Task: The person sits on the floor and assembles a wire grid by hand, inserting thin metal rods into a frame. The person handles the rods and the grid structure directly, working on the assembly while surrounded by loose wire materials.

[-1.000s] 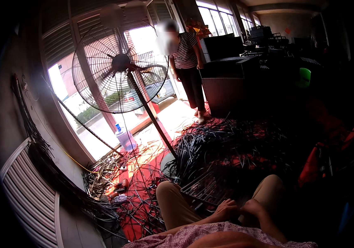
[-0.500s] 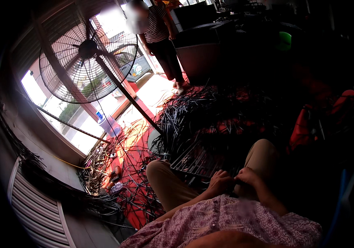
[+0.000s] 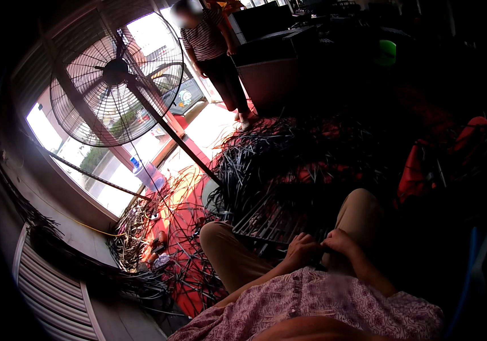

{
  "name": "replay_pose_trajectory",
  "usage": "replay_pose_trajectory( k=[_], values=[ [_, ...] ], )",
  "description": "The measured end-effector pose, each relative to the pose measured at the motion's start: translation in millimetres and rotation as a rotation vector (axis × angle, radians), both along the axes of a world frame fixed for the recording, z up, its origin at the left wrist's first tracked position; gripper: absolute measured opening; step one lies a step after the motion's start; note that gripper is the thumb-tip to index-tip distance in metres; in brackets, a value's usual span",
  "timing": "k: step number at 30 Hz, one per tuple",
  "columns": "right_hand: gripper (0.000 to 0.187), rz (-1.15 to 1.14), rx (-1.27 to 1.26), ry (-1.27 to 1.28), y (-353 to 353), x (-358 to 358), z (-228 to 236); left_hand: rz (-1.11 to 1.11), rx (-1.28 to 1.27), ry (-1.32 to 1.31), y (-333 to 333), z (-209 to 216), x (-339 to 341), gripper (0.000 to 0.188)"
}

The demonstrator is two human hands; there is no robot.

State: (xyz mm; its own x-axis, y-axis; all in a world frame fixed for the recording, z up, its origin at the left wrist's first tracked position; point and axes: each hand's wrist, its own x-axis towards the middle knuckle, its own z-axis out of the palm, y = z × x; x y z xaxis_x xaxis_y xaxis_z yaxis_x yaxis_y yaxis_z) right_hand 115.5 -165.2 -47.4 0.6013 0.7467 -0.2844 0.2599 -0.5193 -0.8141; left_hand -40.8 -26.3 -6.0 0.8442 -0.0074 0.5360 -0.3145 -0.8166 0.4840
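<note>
Both my hands are close together over my lap, in front of my patterned shirt. The fingers of my left hand (image 3: pixel 302 250) curl closed just left of the middle of my lap. Beside it my right hand (image 3: pixel 341 242) is closed too, near my right knee. Whatever lies between the fingers is lost in deep shadow. Just beyond my hands, between my knees, runs a set of dark parallel strips (image 3: pixel 266 223). A large heap of loose black strips (image 3: pixel 249 150) spreads over the floor ahead.
A big pedestal fan (image 3: pixel 116 71) stands at the left before bright glass. Near its pole is a clear water bottle (image 3: pixel 150 175). A person in a striped top (image 3: pixel 206 40) stands by the doorway. Strips litter the red floor (image 3: pixel 189 298); a red object (image 3: pixel 413 176) lies right.
The view has shifted slightly. Both hands stay closed in nearly the same place over my lap. The standing person leans a little differently.
</note>
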Motion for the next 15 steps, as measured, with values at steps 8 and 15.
replay_pose_trajectory(
  k=[8,15],
  values=[
    [0.029,-0.015,0.013,0.063,-1,-2,3,0.002,0.001,-0.004,2,0,1,0.018],
    [0.033,-0.016,0.011,0.067,-3,-2,11,0.002,-0.011,0.014,3,-7,2,0.017]
  ],
)
